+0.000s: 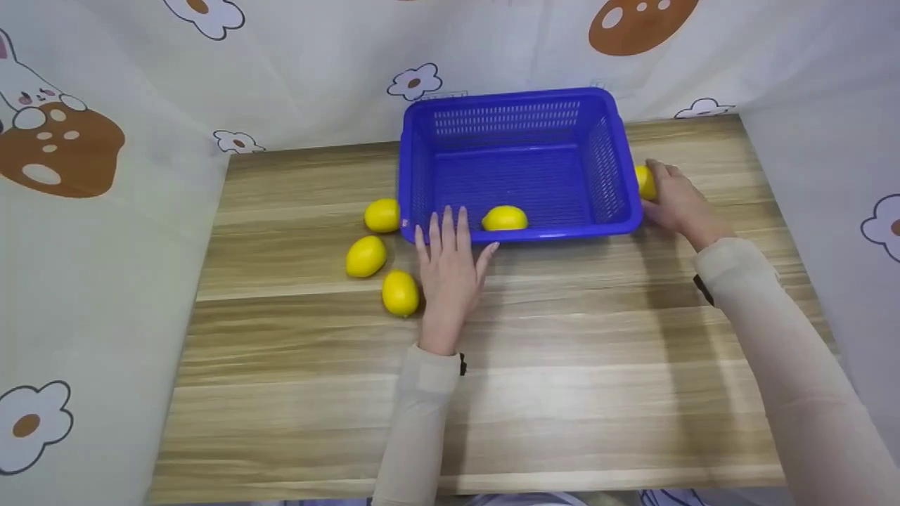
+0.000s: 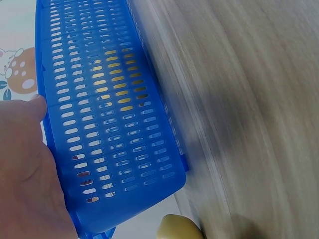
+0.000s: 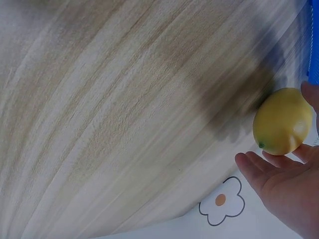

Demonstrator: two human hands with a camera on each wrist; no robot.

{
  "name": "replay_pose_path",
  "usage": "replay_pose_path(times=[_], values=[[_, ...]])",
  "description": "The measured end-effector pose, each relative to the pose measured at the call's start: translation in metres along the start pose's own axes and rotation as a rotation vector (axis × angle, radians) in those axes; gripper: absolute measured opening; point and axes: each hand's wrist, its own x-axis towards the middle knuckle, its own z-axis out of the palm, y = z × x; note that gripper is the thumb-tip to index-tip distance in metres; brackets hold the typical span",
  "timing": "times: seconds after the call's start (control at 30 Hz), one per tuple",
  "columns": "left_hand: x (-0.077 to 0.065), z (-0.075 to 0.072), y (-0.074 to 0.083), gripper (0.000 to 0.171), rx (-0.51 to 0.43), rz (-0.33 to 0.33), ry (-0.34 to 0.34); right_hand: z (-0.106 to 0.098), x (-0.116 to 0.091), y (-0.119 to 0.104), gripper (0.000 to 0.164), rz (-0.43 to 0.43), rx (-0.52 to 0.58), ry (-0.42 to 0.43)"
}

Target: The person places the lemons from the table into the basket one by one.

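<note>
Clearly, I saw three lemons (image 1: pixel 365 256) at eight o'clock of the basket (image 1: pixel 517 172), the left hand (image 1: pixel 450 274) splayed against it at seven, an inner lemon (image 1: pixel 505 218) part-masked at six, the right hand (image 1: pixel 678 204) gripping a half-hidden lemon (image 1: pixel 645 182) at three.

The basket (image 1: pixel 569 231) looks like smooth, faintly glossy plastic (its walls slotted through). Left of it, the lemons (image 1: pixel 365 256) shine softly; beneath it, the table (image 1: pixel 562 393) looks wood-grained; behind it, the sheet (image 1: pixel 506 53) looks cloth-like.
</note>
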Motion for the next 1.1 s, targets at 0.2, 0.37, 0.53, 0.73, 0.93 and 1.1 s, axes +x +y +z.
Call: replay_pose_path(times=[0.2, 0.37, 0.53, 0.73, 0.93, 1.1], values=[[0.000, 0.000, 0.000, 0.077, -0.015, -0.004, -0.014, 0.003, 0.003, 0.002, 0.081, 0.008, 0.018, 0.013], [0.000, -0.001, 0.000, 0.077, -0.023, -0.005, -0.013, 0.008, 0.004, 0.003, 0.078, 0.006, 0.049, 0.029], [0.000, -0.001, 0.000, 0.077, -0.024, -0.005, -0.009, 0.012, 0.004, 0.004, 0.076, 0.017, 0.090, 0.060], [0.000, 0.000, 0.000, 0.078, -0.023, -0.008, -0.016, 0.016, 0.005, 0.007, 0.075, 0.019, 0.136, 0.092], [0.001, 0.000, 0.000, 0.079, -0.009, -0.013, -0.026, 0.020, 0.007, 0.009, 0.080, 0.015, 0.138, 0.112], [0.000, -0.001, 0.001, 0.080, -0.016, -0.015, -0.038, 0.023, 0.008, 0.011, 0.077, 0.007, 0.144, 0.129]])
